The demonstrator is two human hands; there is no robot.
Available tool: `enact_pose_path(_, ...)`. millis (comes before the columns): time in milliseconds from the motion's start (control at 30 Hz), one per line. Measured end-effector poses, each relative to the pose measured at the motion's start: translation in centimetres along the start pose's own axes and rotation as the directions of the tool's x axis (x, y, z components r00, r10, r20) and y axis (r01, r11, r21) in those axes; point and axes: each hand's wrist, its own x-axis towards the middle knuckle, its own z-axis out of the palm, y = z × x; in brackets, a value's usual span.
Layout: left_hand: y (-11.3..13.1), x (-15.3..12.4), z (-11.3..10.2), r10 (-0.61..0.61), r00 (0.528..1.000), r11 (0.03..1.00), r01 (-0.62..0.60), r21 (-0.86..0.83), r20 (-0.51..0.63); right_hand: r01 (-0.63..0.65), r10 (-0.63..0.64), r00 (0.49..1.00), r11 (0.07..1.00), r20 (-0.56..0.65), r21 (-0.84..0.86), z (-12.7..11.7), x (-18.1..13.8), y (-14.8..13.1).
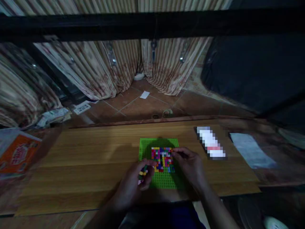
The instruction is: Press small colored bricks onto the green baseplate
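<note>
Your left hand (133, 178) is curled around a small cluster of loose toy bricks (142, 173), with yellow, dark green, white and pink ones showing between the fingers, and its thumb and index finger reach the lower left part of the brick mosaic (164, 160). Your right hand (191, 163) comes in from the other side, its fingertips bunched at the mosaic's upper right corner; you cannot tell from this view whether they pinch a brick or only press on one. Your two hands are apart, with the mosaic between them. That mosaic, a patchwork of red, yellow, blue, purple, pink, white and green, sits on the green studded baseplate (145, 145), which lies flat on the wood-grain worktop (88, 162) right in front of you. To the right of your right hand lies a smartphone (211, 143), its lit screen pixelated, and farther right a pale sheet (252, 151) lies by the worktop's right edge. Off the left end you have an orange printed package (20, 156). Beyond the far edge, a small white paper (144, 94) lies on the tiled floor (127, 101) in front of striped curtains (124, 66).
</note>
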Motion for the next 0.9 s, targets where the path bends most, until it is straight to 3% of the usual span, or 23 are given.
enact_pose_path(267, -0.9, 1.6, -1.1, 0.002, 0.998, 0.997, 0.002, -0.075, 0.058, -0.055, 0.054, 0.998, 0.991, 0.015, 0.124, 0.3, 0.4, -0.9)
enact_pose_path(500, -1.7, 2.4, -1.8, 0.015, 0.994, 1.0, -0.014, -0.013, 0.106, -0.105, 0.105, 0.994, 0.974, 0.013, 0.202, 0.3, 0.5, -0.5)
enact_pose_path(900, -1.3, 2.2, -1.7, 0.001, 0.996, 0.999, -0.005, 0.041, 0.095, -0.159, 0.161, 0.987, 0.958, 0.011, 0.237, 1.0, 0.7, -0.7)
